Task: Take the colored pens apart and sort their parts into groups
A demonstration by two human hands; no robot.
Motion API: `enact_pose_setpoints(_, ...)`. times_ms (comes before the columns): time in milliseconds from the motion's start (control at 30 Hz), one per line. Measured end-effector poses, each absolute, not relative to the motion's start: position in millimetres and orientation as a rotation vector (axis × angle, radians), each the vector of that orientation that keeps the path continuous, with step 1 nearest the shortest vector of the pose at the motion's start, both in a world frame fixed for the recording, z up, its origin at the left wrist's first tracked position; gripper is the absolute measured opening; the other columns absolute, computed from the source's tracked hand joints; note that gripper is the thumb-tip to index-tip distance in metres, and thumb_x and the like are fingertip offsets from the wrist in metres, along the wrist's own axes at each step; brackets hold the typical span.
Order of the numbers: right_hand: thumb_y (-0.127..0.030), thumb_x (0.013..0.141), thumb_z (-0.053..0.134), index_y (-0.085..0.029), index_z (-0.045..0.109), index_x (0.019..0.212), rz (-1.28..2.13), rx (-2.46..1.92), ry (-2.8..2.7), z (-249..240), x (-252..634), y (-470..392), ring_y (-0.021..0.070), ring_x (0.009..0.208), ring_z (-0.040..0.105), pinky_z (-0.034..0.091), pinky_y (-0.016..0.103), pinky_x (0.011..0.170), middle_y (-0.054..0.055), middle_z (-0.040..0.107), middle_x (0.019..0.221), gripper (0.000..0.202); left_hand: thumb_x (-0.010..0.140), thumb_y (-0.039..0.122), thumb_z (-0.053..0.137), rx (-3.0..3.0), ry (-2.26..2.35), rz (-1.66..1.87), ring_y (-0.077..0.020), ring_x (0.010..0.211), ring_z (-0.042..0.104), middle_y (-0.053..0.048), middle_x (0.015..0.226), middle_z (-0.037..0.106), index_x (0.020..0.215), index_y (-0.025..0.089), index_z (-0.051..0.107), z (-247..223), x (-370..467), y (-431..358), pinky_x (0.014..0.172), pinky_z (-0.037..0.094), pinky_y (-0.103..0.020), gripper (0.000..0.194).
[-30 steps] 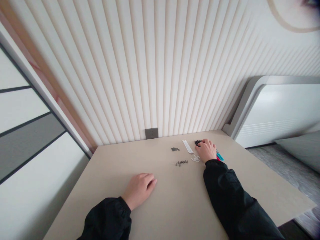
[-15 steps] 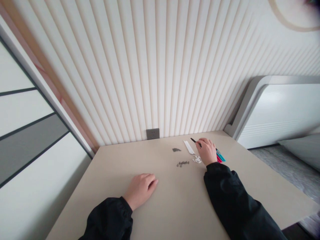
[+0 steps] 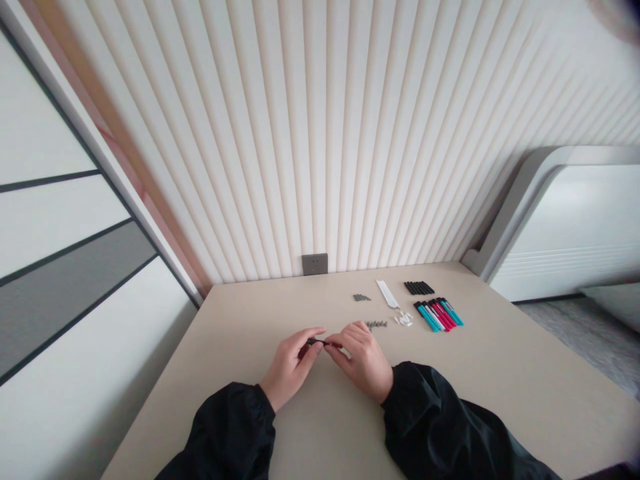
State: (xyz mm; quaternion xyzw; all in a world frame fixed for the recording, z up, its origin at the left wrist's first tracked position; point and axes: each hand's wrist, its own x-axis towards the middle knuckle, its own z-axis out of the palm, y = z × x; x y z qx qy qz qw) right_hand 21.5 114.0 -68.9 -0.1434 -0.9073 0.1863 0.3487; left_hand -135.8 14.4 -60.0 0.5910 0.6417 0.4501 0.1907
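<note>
Just above the front middle of the table, my two hands meet over a slim black pen part (image 3: 316, 341). My left hand (image 3: 291, 365) is closed, with thumb and fingers gripping it. At its other end, the fingertips of my right hand (image 3: 361, 357) pinch it together; they hide that tip. Directly behind my right hand lie small dark metal pieces (image 3: 379, 325), partly covered by its fingers. To their right are a little heap of short white pieces (image 3: 403, 319) and a row of teal, white and red pen barrels (image 3: 439, 315) with black ends.
Several short black tubes (image 3: 419, 288) lie side by side near the back of the table (image 3: 240, 340). Thin white rods (image 3: 387, 293) and small grey pieces (image 3: 361, 297) lie left of them. A dark socket (image 3: 315, 264) is on the ribbed wall; a bed stands at the right.
My right hand has come left and nearer from the pen barrels, bringing the black part to my left hand. My left hand has lifted from the table and closed on it. The view has shifted slightly.
</note>
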Motion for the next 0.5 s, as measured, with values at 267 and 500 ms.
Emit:
enact_pose_setpoints(267, -0.031, 0.094, 0.047, -0.021, 0.067, 0.093, 0.394, -0.61, -2.367, -50, 35, 169, 0.0195, 0.087, 0.061, 0.039, 0.034, 0.084, 0.007, 0.069, 0.089, 0.023, 0.088, 0.045, 0.053, 1.243, 1.609, 1.411, -0.0068, 0.045, 0.041, 0.002, 0.063, 0.052, 0.094, 0.014, 0.063, -70, -140, 18, 0.044, 0.032, -0.019, 0.033)
enact_pose_setpoints(500, -0.022, 0.09, 0.048, -0.021, 0.07, 0.104, 0.327, -1.063, -2.62, -59, 50, 264, 0.0187, 0.099, 0.061, 0.04, 0.028, 0.09, 0.006, 0.069, 0.104, 0.026, 0.083, 0.044, 0.059, 1.177, 1.583, 1.414, -0.0058, 0.046, 0.039, 0.002, 0.065, 0.052, 0.093, 0.013, 0.064, -68, -141, 19, 0.044, 0.031, -0.019, 0.033)
